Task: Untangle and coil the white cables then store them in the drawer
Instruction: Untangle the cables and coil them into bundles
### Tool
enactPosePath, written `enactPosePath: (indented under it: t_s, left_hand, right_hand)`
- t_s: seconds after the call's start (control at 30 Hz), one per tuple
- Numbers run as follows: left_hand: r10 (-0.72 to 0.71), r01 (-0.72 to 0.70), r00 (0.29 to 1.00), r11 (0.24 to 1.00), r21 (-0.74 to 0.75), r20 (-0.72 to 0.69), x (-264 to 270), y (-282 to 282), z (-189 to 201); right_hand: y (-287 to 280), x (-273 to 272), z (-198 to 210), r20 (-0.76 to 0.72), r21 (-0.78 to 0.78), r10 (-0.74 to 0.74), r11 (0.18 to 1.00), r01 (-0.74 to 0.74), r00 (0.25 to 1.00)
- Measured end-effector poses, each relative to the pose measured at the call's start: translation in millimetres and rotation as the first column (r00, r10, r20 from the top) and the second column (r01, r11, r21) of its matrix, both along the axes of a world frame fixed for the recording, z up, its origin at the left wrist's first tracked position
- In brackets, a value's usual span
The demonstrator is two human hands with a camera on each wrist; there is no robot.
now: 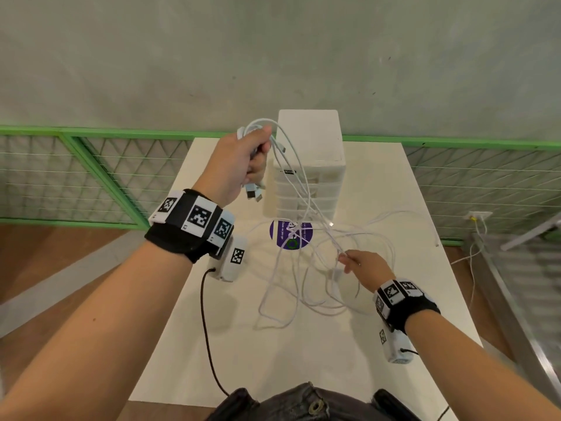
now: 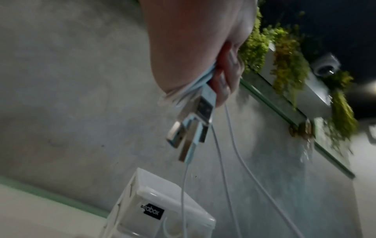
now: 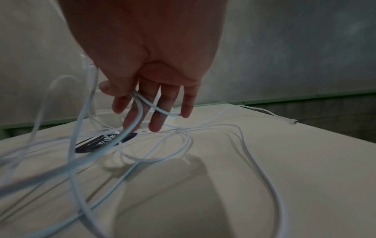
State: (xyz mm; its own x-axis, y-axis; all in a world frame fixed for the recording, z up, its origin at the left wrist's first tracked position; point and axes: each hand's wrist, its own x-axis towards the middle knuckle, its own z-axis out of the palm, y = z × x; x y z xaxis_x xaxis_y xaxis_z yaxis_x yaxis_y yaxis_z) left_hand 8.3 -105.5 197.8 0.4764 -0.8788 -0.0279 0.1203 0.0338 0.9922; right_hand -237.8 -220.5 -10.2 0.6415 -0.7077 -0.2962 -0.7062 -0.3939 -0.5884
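Note:
Several tangled white cables (image 1: 303,284) spread in loose loops over the white table (image 1: 303,366). My left hand (image 1: 258,153) is raised in front of the drawer unit (image 1: 309,165) and grips a bunch of cable ends. Their USB plugs (image 1: 254,192) hang below the fist, also clear in the left wrist view as USB plugs (image 2: 193,128). Strands run down from that fist to the tangle. My right hand (image 1: 346,262) is lower, just above the table, and pinches cable strands (image 3: 140,99) between thumb and index finger; the other fingers (image 3: 187,103) point down, nearly straight.
The white drawer unit (image 2: 154,209) stands at the table's back, all drawers closed. A round purple sticker (image 1: 290,235) lies under the cables. One cable end (image 1: 437,244) reaches the right table edge. Green mesh fencing (image 1: 91,171) and a grey wall lie behind.

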Motion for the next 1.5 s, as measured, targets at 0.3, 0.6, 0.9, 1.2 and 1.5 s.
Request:
enactPosePath:
  t_s: [0.3, 0.6, 0.9, 1.2, 1.5]
  left_hand:
    - [0.008, -0.023, 0.988, 0.995, 0.095, 0.155, -3.2, -0.1, -11.4]
    - [-0.189, 0.072, 0.929, 0.936, 0.345, 0.319, -8.2, -8.0, -14.5]
    - [-0.56, 0.392, 0.8, 0.76, 0.518, 0.216, -20.5, -0.1, -1.5]
    - [-0.664, 0.671, 0.741, 0.725, 0.159, -0.102, -40.3, 5.3, -3.7]
    - [-0.38, 0.315, 0.85, 0.922, -0.227, -0.365, -39.9, -13.7, -2.2]
  right_hand:
    - [-17.7, 9.4, 11.4, -0.06, 0.045, -0.102, 0.993, 0.105, 0.993]
    - [5.1, 65.0, 118.8, 0.74, 0.011, -0.125, 0.985, 0.174, 0.661]
    - [13.7, 94.8, 127.8, 0.618, -0.169, 0.199, 0.978, -0.119, 0.761]
    - [18.7, 100.2, 117.1, 0.499, -0.036, 0.146, 0.988, -0.147, 0.855]
    - [64.6, 107.3, 96.2, 0.517, 0.031, 0.161, 0.978, -0.207, 0.84]
